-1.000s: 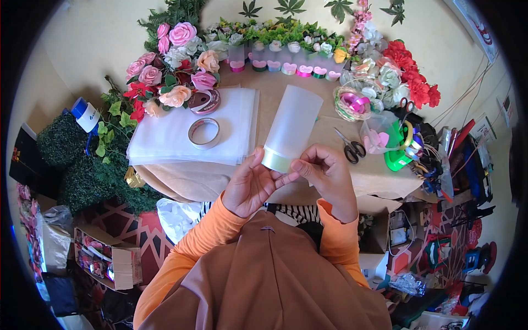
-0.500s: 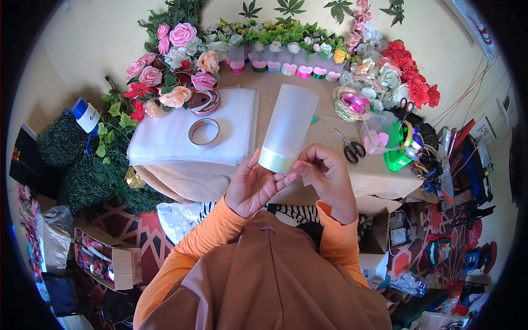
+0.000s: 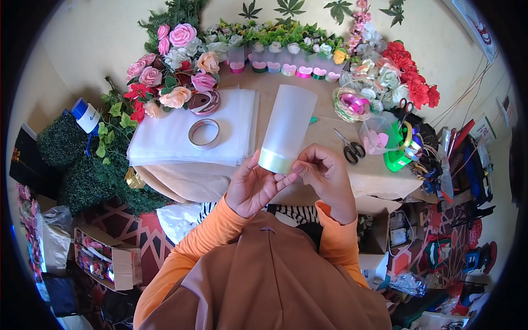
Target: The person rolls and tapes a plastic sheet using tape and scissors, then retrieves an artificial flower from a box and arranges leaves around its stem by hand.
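A frosted translucent tube [image 3: 288, 120] with a pale green, shiny ribbon band [image 3: 275, 161] round its lower end tilts slightly to the right over the table's front edge. My left hand [image 3: 252, 187] supports the tube's lower left side, palm up, its fingers under the band. With thumb and fingers pinched together, my right hand [image 3: 324, 175] grips the band's lower right edge. Left of the tube, a roll of tape [image 3: 204, 134] lies on a stack of translucent sheets [image 3: 159, 142]. Black-handled scissors [image 3: 353, 149] rest on the table to the right of my right hand.
Small potted flowers with pink labels [image 3: 288, 69] line the table's back. Artificial roses [image 3: 176, 96] stand at the left. A woven basket [image 3: 352, 102] with ribbon, a clear container of pink pieces [image 3: 376, 141] and a green tape dispenser [image 3: 397, 158] are at the right.
The top of the tube has shifted very slightly to the left. Both hands keep nearly the same place and hold.
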Tool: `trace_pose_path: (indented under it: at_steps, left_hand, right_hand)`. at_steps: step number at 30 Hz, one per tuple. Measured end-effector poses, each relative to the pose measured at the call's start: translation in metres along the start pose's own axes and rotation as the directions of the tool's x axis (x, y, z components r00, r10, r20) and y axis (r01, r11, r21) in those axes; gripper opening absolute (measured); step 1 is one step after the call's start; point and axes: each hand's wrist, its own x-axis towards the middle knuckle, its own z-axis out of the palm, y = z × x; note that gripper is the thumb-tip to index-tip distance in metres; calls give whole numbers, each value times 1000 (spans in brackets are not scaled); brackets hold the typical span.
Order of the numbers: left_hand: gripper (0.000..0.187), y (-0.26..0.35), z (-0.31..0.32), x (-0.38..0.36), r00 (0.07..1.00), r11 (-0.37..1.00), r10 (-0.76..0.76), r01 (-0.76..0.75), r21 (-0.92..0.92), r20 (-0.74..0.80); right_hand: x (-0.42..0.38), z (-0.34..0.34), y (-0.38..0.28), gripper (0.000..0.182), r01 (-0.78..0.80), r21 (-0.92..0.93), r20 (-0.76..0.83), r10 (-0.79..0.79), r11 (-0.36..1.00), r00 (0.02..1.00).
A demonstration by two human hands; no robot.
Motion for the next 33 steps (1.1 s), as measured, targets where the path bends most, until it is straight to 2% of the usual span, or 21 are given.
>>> trace_pose_path:
  at_steps: [3,7,13,19,21,22,24,25,27,29,31,33]
  left_hand:
    - [48,-1,4,0,996,1000,5,-6,8,90]
    - [47,0,2,0,991,1000,-6,9,-23,136]
    - [47,1,0,-1,987,1000,-9,11,-14,161]
    - [43,3,1,0,991,992,-33,17,127,127]
    - [34,3,3,0,998,958,60,-54,281,-12]
    - [34,3,4,0,998,958,59,-53,281,-12]
    - [22,2,5,1,957,826,290,-254,503,8]
    - [22,2,4,0,957,826,290,-254,504,7]
    - [15,2,4,-1,906,648,422,-326,688,31]
    - [13,0,3,-2,892,611,452,-321,723,14]
    - [12,-2,3,-3,876,573,482,-314,757,-1]
    - [14,-5,7,-4,862,435,499,-341,833,92]
  right_hand:
    - [0,-1,4,18,-7,39,3,7,999,1000]
    - [1,2,6,21,10,99,-5,-9,995,1000]
    - [2,-2,6,21,-64,2,7,64,998,998]
    - [-1,-2,2,23,-31,115,5,31,993,1000]
    - [-2,-5,1,22,-32,69,-6,33,997,999]
    - [-2,-6,1,21,-34,23,-14,34,999,999]
    - [-3,-5,-1,21,-22,-16,-41,22,1000,999]
    - [-3,-4,-2,20,-11,-55,-67,7,998,998]
    - [-4,-1,-6,21,-46,-64,-92,40,997,995]
    - [-4,0,-9,22,-80,-72,-114,71,994,991]
    - [-5,0,-10,25,-100,-184,-123,79,978,989]
    - [-6,1,-8,25,-103,-189,-140,77,977,987]
